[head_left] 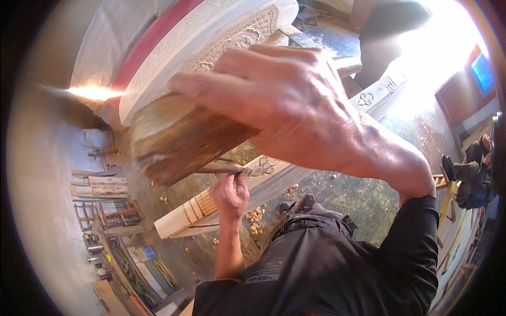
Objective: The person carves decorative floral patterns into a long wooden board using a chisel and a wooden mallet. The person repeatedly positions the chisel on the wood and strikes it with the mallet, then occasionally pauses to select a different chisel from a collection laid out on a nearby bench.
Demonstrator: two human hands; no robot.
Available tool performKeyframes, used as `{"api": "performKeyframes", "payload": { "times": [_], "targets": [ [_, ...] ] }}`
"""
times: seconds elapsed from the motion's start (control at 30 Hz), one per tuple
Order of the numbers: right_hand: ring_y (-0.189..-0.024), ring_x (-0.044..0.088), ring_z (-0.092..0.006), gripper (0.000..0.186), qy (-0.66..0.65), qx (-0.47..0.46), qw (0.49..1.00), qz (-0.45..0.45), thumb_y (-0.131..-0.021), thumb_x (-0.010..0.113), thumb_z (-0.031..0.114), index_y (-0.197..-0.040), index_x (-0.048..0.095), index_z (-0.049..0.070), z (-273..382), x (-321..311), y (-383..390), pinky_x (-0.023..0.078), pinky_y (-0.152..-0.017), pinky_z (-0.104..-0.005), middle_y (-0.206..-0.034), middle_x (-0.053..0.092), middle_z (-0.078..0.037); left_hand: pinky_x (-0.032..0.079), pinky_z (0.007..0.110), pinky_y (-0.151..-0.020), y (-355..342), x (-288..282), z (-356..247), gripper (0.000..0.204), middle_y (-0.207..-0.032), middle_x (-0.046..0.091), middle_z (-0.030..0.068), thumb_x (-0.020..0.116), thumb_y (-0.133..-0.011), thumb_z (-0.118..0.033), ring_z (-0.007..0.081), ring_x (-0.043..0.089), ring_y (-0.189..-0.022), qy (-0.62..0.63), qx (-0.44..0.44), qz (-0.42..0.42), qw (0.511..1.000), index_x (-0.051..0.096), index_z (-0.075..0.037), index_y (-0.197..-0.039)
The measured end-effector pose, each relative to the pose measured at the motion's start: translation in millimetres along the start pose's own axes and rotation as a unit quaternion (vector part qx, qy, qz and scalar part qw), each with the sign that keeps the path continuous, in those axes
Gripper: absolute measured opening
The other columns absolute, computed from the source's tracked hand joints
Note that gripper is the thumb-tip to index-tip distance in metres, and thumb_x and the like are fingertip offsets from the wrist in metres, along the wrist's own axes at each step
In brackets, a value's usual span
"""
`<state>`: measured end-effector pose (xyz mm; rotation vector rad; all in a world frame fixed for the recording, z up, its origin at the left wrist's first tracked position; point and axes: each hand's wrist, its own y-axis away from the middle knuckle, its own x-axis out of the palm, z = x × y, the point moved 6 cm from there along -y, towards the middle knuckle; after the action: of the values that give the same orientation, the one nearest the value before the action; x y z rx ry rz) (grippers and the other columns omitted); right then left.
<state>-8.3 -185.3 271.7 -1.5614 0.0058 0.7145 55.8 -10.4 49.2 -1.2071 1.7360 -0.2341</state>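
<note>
My right hand (295, 105) is raised large in the upper middle, fingers wrapped round a worn brown wooden block mallet (179, 142), which is slightly blurred. Lower down, my left hand (232, 195) grips a thin chisel or similar tool (211, 168) that lies across a pale timber beam (187, 216). Near that hand, the beam has a carved flower (266, 165), and farther left a row of ridged cuts. The mallet hangs over the tool's left end; whether they touch I cannot tell. Part of the beam is hidden behind my right hand.
Large curved carved panels (211, 31) stand behind. Wood shavings (255, 221) lie on the floor (379, 205) by my feet. Stacked boards (105, 187) and wooden stools (116, 210) are at the left. Another person (469, 184) is at the far right, near a yellow wooden frame (448, 205).
</note>
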Motion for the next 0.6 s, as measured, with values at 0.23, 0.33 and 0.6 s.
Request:
{"api": "performKeyframes", "payload": {
  "times": [0.23, 0.33, 0.6],
  "targets": [
    [-0.1, 0.074, -0.0285, 0.071, -0.038, 0.109, 0.984, 0.134, -0.067, 0.083, -0.006, -0.133, 0.066, 0.014, -8.3, -2.3, 14.8, 0.061, -0.082, -0.0374, -0.11, 0.076, -0.009, 0.05, 0.031, -0.055, 4.9, -5.2, 4.8, 0.014, -0.071, 0.069, 0.0099, 0.082, -0.089, -0.012, 0.0232, 0.066, -0.057, 0.011, -0.079, -0.053, 0.995, 0.072, -0.003, -0.09],
    [-0.102, 0.074, -0.0286, 0.072, -0.053, 0.127, 0.982, 0.131, -0.069, 0.084, -0.005, -0.135, 0.064, 0.014, -11.0, -4.1, 17.1, 0.061, -0.085, -0.0375, -0.114, 0.075, -0.01, 0.049, 0.031, -0.054, -0.3, -2.0, 3.8, 0.015, -0.071, 0.069, 0.0099, 0.082, -0.089, -0.013, 0.024, 0.066, -0.056, 0.051, -0.058, -0.045, 0.996, 0.072, -0.003, -0.091],
    [-0.105, 0.074, -0.0271, 0.071, -0.043, 0.145, 0.977, 0.151, -0.071, 0.084, -0.003, -0.136, 0.064, 0.015, -17.1, 1.7, 23.8, 0.061, -0.088, -0.0362, -0.117, 0.075, -0.01, 0.05, 0.032, -0.053, -3.0, 0.7, 1.7, 0.015, -0.073, 0.07, 0.0104, 0.082, -0.089, -0.013, 0.0249, 0.066, -0.055, 0.027, -0.034, -0.027, 0.999, 0.071, -0.004, -0.091]
  ]
}}
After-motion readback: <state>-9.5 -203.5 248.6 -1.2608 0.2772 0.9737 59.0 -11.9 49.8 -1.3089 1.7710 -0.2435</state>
